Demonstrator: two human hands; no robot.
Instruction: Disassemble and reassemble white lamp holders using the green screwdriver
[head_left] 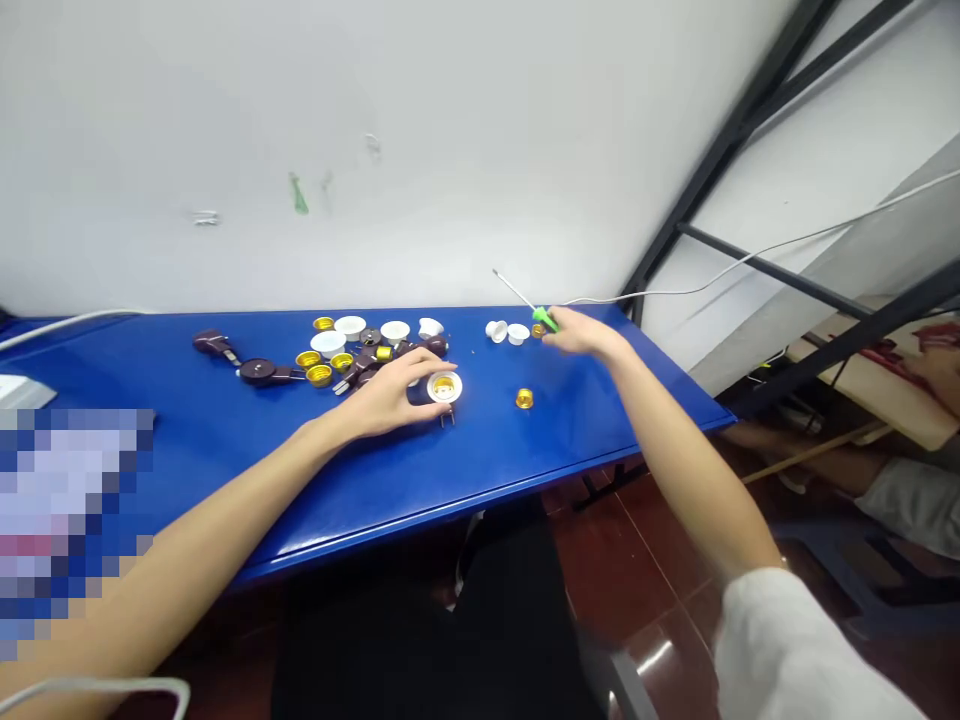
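My left hand grips a round lamp socket with a white rim, a gold inside and metal prongs below, over the blue table. Off to the right, my right hand is closed around the green handle of a screwdriver; its shaft points up and left toward the wall. White cups lie just left of that hand. One gold ring rests on the table between both hands.
Several white rings, gold cups and dark brown plug parts lie left of centre. A white cable runs along the right. A black metal frame stands at the right, with another person's leg beyond it.
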